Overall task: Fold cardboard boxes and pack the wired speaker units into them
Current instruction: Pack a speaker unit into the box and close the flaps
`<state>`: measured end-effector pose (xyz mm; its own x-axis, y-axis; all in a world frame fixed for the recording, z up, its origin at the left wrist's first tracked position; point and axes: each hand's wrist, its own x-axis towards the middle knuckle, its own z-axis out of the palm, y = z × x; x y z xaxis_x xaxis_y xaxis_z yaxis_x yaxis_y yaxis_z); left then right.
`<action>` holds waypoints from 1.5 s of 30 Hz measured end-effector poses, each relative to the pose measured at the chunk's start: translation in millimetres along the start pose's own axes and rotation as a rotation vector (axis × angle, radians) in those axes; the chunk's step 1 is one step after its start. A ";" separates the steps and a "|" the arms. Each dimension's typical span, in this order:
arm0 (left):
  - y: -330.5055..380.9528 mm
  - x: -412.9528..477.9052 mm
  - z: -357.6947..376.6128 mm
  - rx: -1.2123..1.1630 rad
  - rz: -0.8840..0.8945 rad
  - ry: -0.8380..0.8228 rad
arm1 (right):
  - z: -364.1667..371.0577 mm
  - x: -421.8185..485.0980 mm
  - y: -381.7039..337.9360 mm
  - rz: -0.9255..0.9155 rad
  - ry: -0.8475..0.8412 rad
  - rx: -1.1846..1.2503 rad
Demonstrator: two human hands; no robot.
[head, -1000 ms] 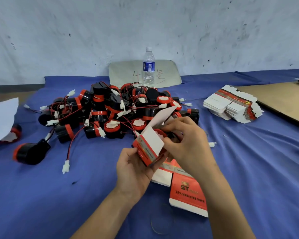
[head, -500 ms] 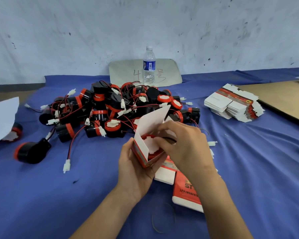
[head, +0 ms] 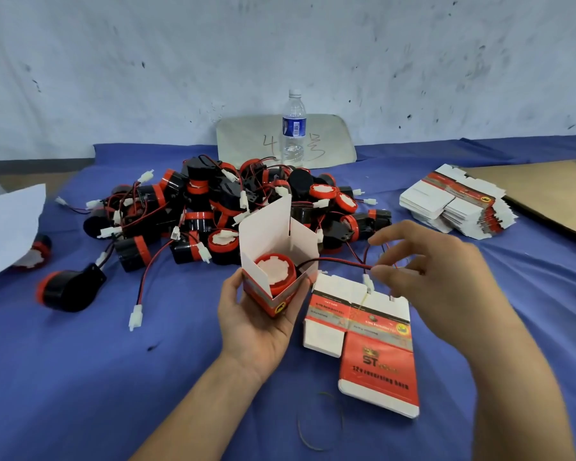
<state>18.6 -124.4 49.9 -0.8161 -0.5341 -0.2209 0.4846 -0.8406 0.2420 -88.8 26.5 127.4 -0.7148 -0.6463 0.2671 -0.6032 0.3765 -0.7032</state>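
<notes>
Cupping the open cardboard box from below, your left hand grips it with curled fingers. A red-rimmed speaker unit sits inside, face up, under raised flaps. Its red-and-black wire trails out toward 3 o'clock, where your right hand seems to pinch it between thumb and forefinger, though blur softens that contact. Flattened cartons lie at the box's 5 o'clock, and the heap of speaker units lies at 12 o'clock.

open box 1 | water bottle 1 | speaker pile 1
</notes>
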 end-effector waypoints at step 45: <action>-18.1 -0.3 -6.3 0.383 0.114 -0.030 | 83.0 20.5 3.5 -0.149 0.027 0.071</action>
<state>12.1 -109.6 39.7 -0.7755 -0.6143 -0.1456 0.4247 -0.6782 0.5997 -76.2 -40.4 75.7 -0.6291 -0.6731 0.3888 -0.6774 0.2295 -0.6989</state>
